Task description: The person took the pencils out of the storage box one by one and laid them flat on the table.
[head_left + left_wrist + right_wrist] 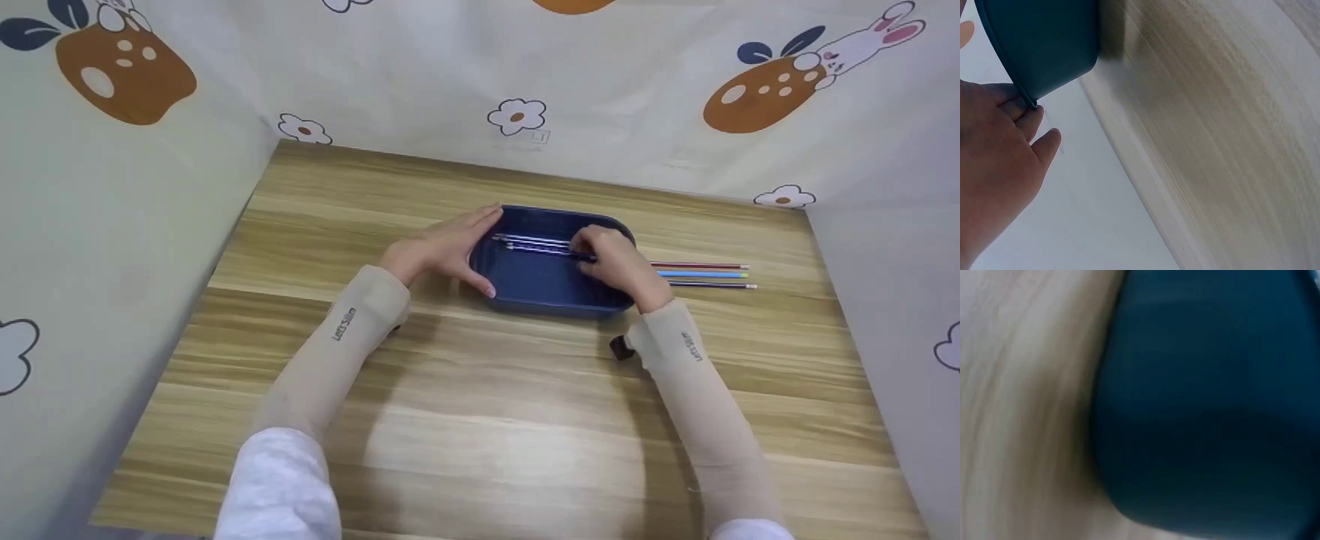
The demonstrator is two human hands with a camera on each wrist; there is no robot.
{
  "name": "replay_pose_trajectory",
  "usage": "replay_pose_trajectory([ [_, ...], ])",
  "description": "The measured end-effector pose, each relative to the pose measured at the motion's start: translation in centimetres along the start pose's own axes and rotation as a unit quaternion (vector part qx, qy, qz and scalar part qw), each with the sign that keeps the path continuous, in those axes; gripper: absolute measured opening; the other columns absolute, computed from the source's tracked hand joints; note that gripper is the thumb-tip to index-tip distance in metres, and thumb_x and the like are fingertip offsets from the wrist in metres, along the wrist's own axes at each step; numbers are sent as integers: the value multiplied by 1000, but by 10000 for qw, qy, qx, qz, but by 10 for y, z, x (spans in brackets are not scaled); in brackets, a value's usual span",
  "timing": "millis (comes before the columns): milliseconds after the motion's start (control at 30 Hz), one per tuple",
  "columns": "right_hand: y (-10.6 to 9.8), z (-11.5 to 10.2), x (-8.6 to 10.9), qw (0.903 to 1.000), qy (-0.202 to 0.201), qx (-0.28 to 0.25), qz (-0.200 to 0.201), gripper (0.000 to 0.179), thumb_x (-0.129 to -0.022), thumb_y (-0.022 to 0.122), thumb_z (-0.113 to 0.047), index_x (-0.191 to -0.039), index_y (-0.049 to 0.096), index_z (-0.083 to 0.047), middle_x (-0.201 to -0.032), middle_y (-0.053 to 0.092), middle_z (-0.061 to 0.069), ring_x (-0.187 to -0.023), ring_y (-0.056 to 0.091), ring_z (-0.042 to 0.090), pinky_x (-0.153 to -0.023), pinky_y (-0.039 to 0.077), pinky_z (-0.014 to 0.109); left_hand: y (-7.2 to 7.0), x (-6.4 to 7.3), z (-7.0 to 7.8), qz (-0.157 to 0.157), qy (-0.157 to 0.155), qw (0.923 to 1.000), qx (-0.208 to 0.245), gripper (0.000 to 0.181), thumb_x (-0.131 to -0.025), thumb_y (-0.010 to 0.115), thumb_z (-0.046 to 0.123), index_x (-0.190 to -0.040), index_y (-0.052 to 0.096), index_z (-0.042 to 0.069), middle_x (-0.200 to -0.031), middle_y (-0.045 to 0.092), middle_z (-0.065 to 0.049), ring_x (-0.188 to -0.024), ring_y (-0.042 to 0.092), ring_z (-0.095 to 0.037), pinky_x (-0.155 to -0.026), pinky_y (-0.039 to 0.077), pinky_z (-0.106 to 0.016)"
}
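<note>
The pencils in the box could be knocked askew by a careless release, or the box tipped by lopsided pressure. Its left end is clasped by the left hand, thumb and fingers spread wide; the pencils seem pinched by the right hand, angled down inside.

Dark-blue round-cornered box, upright — slender pencils inside — red, light-blue and dark pencils at right

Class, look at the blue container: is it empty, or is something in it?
Not empty: in the head view, slim pencils show inside the blue container, with the right hand covering part of them.
</note>
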State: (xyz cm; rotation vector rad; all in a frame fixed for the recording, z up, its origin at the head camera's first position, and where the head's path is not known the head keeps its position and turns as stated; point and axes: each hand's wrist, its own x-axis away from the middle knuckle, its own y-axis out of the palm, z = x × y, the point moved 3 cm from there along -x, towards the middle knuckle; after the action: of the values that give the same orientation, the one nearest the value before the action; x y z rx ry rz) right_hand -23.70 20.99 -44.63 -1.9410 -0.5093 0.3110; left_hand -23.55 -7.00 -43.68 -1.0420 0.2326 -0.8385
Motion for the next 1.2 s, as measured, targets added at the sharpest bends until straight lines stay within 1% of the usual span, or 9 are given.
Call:
replay_pose_trajectory([
  [167,8,0,-5,9996,173,204,-127,23,-87,71,-2,-109,66,1,-108,67,17,-100,62,30,-93,53,45,-1,0,0,-33,-45,10000,-78,134,-70,79,68,-161,-1,12,-170,-4,-6,-158,0,-22,-130,8,-40],
  [333,11,-4,-8,9985,82,518,-165,13,-88,68,0,-101,67,1,-99,66,16,-91,61,29,-84,54,44,-1,0,1,-6,-19,9999,-114,133,-70,80,66,-161,2,9,-170,-3,-7,-158,1,-23,-129,9,-42],
  [467,13,-5,-9,9973,88,676,-271,9,-86,63,3,-93,67,-1,-93,67,14,-83,61,27,-75,54,42,-2,-1,1,15,-33,10000,-84,133,-70,80,66,-161,3,9,-170,-2,-7,-158,2,-24,-129,10,-42],
  [600,15,-5,-10,9964,71,719,-441,9,-82,66,1,-89,68,-4,-88,68,11,-75,61,24,-68,53,37,-1,-2,1,54,-12,9999,-139,133,-70,80,66,-161,3,8,-170,-1,-8,-158,3,-24,-129,10,-41],
  [667,17,-4,-11,9961,-38,739,-473,9,-80,67,0,-88,68,-5,-84,67,9,-73,60,22,-65,52,35,0,-2,1,67,8,9998,-179,133,-70,80,66,-161,4,7,-170,-1,-9,-158,3,-24,-129,10,-41],
  [867,14,-5,-7,9951,-538,786,-246,12,-76,64,0,-85,68,-6,-78,66,6,-70,58,20,-65,51,35,0,-2,2,83,43,9999,-130,132,-70,82,62,-161,4,6,-170,0,-10,-158,4,-25,-129,12,-42],
  [1033,4,-10,-2,9958,-610,661,-146,12,-76,66,-1,-86,67,-6,-81,65,6,-71,58,19,-67,50,33,-1,-1,2,72,-3,9999,-147,133,-70,82,63,-161,4,7,-170,0,-9,-157,4,-25,-129,13,-42],
  [1200,-11,-17,6,9948,-784,646,14,13,-76,66,1,-88,66,-3,-84,64,8,-73,57,20,-67,50,34,0,-2,2,80,24,9998,-179,133,-69,82,64,-161,4,7,-170,1,-9,-158,4,-24,-129,13,-42],
])
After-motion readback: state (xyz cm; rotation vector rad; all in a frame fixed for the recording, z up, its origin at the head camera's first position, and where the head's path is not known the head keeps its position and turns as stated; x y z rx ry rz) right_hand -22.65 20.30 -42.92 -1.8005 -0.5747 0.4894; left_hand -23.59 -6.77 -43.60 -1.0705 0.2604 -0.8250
